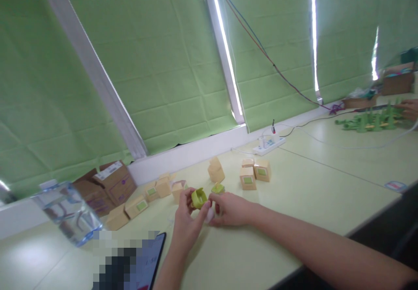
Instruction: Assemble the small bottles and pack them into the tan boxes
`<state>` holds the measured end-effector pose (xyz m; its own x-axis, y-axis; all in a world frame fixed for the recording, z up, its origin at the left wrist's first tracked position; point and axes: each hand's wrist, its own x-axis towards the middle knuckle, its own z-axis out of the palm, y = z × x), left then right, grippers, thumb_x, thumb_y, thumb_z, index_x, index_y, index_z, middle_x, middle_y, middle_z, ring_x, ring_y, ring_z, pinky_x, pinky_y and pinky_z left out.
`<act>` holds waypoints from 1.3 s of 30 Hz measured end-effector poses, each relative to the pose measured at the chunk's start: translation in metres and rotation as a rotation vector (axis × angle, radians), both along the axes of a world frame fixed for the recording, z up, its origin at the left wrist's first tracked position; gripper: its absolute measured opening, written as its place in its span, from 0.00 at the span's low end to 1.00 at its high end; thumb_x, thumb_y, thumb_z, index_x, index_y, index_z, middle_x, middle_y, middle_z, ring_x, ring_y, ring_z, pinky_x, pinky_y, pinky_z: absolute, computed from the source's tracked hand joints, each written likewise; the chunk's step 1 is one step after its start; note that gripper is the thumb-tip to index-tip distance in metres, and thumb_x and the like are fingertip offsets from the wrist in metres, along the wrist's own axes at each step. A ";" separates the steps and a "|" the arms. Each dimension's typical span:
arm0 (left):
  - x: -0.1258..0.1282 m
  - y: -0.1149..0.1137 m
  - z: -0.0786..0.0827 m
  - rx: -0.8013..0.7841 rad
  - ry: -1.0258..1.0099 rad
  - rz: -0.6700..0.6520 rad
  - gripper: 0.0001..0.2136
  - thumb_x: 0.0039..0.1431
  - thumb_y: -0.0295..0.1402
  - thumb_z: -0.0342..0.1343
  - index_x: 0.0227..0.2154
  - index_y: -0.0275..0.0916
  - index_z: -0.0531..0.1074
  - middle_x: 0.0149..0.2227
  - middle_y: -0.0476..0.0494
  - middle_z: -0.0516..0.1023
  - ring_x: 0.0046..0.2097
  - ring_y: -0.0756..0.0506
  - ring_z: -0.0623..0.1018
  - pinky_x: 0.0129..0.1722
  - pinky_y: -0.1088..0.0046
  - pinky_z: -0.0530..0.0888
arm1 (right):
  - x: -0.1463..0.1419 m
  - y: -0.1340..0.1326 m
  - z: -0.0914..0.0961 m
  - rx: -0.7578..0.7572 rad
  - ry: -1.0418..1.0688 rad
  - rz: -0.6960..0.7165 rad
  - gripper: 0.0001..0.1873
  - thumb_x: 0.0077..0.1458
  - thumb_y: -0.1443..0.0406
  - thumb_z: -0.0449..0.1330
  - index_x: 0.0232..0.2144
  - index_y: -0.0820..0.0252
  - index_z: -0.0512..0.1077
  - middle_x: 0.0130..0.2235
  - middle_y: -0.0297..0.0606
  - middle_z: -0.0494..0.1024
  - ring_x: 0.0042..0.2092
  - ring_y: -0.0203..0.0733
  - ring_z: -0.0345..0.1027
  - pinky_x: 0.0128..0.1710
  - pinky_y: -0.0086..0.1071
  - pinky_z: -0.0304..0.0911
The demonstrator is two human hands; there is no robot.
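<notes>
My left hand point(187, 217) and my right hand point(228, 209) meet over the pale table point(310, 194). Together they pinch a small lime-green ring-shaped piece point(198, 197), the left from below and left, the right from the right. Both hands have their fingers closed around it. A second small green piece point(217, 188) lies just behind my right hand. Several small tan cartons with green labels point(254, 173) stand and lie in a loose row behind the hands.
A brown cardboard box point(112, 181) and a clear plastic container point(70, 214) sit at the left. A phone point(148, 261) lies at the near edge. A white power strip point(269, 144) rests by the wall. Another person's hand point(408, 108) touches green parts point(372, 120) at far right.
</notes>
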<state>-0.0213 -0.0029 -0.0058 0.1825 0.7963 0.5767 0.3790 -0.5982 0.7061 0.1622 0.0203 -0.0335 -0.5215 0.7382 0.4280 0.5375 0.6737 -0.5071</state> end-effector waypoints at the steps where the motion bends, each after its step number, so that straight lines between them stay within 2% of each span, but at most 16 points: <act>1: -0.001 0.001 0.000 0.004 0.013 0.011 0.19 0.57 0.39 0.59 0.48 0.43 0.59 0.43 0.43 0.73 0.43 0.45 0.78 0.42 0.67 0.76 | 0.000 0.000 0.000 0.023 0.012 -0.009 0.23 0.47 0.54 0.66 0.42 0.58 0.68 0.35 0.37 0.77 0.33 0.39 0.69 0.30 0.28 0.57; 4: -0.003 0.005 -0.002 0.022 0.048 0.052 0.20 0.57 0.38 0.59 0.49 0.42 0.59 0.44 0.43 0.73 0.44 0.45 0.78 0.44 0.66 0.76 | -0.002 0.001 0.000 0.036 0.046 -0.056 0.21 0.43 0.55 0.68 0.38 0.59 0.71 0.35 0.38 0.76 0.36 0.42 0.69 0.31 0.29 0.58; 9: -0.007 0.009 -0.002 0.054 0.038 0.102 0.21 0.57 0.37 0.59 0.51 0.43 0.60 0.46 0.42 0.72 0.44 0.44 0.78 0.46 0.64 0.75 | 0.000 0.006 0.000 -0.176 0.244 -0.058 0.19 0.41 0.57 0.70 0.34 0.58 0.70 0.27 0.31 0.74 0.28 0.36 0.68 0.25 0.26 0.58; 14: -0.006 0.009 -0.001 0.099 0.073 0.029 0.20 0.58 0.34 0.58 0.51 0.43 0.62 0.48 0.42 0.71 0.46 0.45 0.77 0.49 0.63 0.73 | 0.006 0.016 0.011 -0.224 0.609 -0.021 0.21 0.42 0.57 0.70 0.35 0.59 0.69 0.31 0.33 0.76 0.33 0.37 0.71 0.32 0.28 0.64; 18: -0.004 0.010 -0.002 0.104 0.098 0.022 0.19 0.57 0.34 0.59 0.50 0.42 0.63 0.46 0.43 0.72 0.45 0.45 0.77 0.50 0.63 0.72 | 0.009 0.017 0.017 -0.367 0.782 0.094 0.23 0.45 0.55 0.69 0.41 0.59 0.71 0.40 0.38 0.77 0.38 0.40 0.74 0.36 0.31 0.68; 22: -0.005 0.011 -0.002 0.107 0.123 0.046 0.19 0.55 0.35 0.61 0.48 0.42 0.64 0.44 0.45 0.73 0.42 0.46 0.77 0.45 0.67 0.73 | 0.007 0.015 0.017 -0.441 0.842 0.143 0.27 0.42 0.57 0.72 0.44 0.59 0.72 0.42 0.40 0.76 0.39 0.41 0.74 0.38 0.33 0.69; 27: -0.006 0.011 -0.001 0.145 0.185 0.120 0.19 0.53 0.34 0.62 0.46 0.42 0.66 0.41 0.47 0.74 0.36 0.48 0.75 0.37 0.71 0.71 | 0.003 0.017 0.013 -0.413 0.872 0.156 0.26 0.38 0.58 0.74 0.39 0.61 0.72 0.40 0.39 0.78 0.37 0.39 0.74 0.40 0.34 0.69; 39: -0.005 0.011 -0.002 0.145 0.209 0.141 0.20 0.49 0.35 0.64 0.45 0.42 0.66 0.41 0.46 0.75 0.35 0.47 0.75 0.35 0.70 0.71 | 0.003 0.011 0.016 -0.332 0.786 0.125 0.22 0.40 0.56 0.72 0.36 0.63 0.74 0.36 0.39 0.79 0.35 0.39 0.73 0.37 0.33 0.67</act>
<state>-0.0259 0.0077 -0.0074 0.2025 0.7344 0.6478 0.5942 -0.6180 0.5148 0.1651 0.0316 -0.0174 -0.2501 0.8459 0.4711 -0.1206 0.4556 -0.8820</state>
